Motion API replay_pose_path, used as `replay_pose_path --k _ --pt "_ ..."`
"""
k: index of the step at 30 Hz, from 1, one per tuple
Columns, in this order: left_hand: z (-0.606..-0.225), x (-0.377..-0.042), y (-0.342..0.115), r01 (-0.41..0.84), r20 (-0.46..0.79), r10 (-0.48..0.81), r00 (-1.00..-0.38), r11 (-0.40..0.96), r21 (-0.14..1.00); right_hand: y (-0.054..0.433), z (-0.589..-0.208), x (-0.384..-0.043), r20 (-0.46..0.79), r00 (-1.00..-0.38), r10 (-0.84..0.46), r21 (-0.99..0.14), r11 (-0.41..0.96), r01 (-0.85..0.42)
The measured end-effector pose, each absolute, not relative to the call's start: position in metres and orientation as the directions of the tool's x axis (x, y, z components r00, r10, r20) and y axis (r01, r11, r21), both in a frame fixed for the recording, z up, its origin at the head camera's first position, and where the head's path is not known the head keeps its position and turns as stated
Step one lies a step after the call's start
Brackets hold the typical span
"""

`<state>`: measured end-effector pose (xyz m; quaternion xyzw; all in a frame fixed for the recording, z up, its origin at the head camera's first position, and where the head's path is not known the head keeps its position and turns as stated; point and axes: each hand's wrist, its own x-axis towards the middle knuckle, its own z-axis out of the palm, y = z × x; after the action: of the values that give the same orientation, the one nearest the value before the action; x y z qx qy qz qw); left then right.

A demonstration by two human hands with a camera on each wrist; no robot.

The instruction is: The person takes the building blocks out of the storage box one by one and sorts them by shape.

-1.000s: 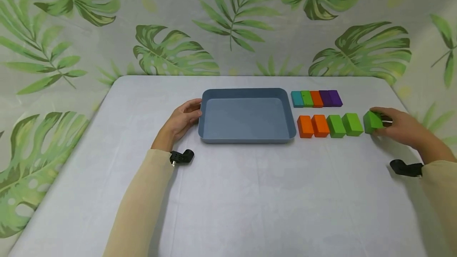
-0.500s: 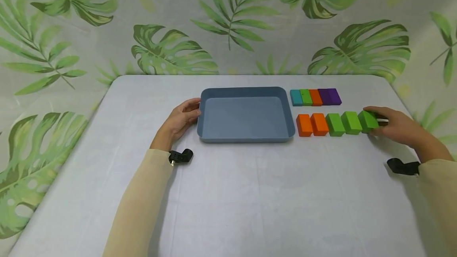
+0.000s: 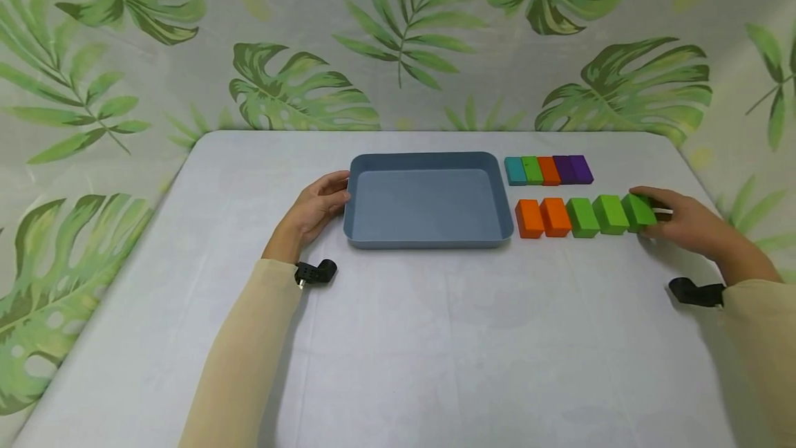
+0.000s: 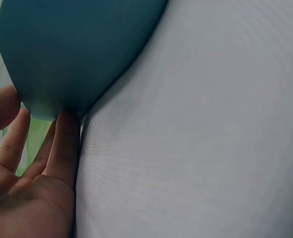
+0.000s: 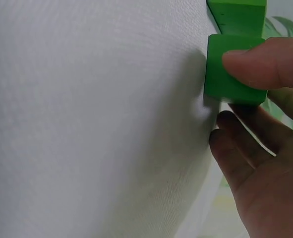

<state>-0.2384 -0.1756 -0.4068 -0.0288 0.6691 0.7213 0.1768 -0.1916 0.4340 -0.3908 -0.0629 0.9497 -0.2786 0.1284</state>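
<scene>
My right hand [image 3: 684, 222] pinches the rightmost green block [image 3: 638, 212] between thumb and fingers. In the right wrist view the thumb lies across the face of that green block [image 5: 230, 82], and another green block [image 5: 240, 17] stands close beyond it. Two more green blocks and two orange blocks [image 3: 555, 217] line up leftward from it. At the left end of the blue-grey tray [image 3: 429, 245], my left hand [image 3: 317, 207] touches the side with its fingertips. Seen from the left wrist, its fingers [image 4: 64, 144] are fairly straight against the tray wall [image 4: 77, 59].
Behind the block row lies a second row of flatter pieces: a light blue piece [image 3: 515, 171], a green one, an orange one and two purple pieces [image 3: 573, 169]. White cloth covers the table [image 3: 398, 337]. A leaf-patterned cloth [image 3: 410, 40] hangs behind its far edge.
My right hand has brought the green block leftward, closing the gap to the other green blocks at the row's right end. The left hand and tray have stayed put.
</scene>
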Motion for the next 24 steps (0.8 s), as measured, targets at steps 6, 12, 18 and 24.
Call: replay_pose_path --k 6,12,18,24 --pt "-0.407 -0.239 -0.174 -0.305 -0.288 0.221 -0.932 -0.044 0.951 0.440 -0.386 -0.188 -0.177 -0.962 -0.207 -0.520 0.850 -0.087" --pt "-0.407 -0.239 -0.174 -0.306 -0.290 0.213 -0.933 -0.045 0.951 0.440 -0.376 -0.185 -0.181 -0.962 -0.203 -0.538 0.839 -0.075" --pt "-0.406 -0.239 -0.173 -0.309 -0.293 0.209 -0.933 -0.048 0.950 0.433 -0.362 -0.184 -0.110 -0.986 -0.123 -0.506 0.861 -0.051" --pt "-0.406 -0.239 -0.174 -0.306 -0.292 0.210 -0.933 -0.038 0.951 0.421 -0.348 -0.182 0.056 -0.998 -0.042 -0.526 0.848 -0.066"
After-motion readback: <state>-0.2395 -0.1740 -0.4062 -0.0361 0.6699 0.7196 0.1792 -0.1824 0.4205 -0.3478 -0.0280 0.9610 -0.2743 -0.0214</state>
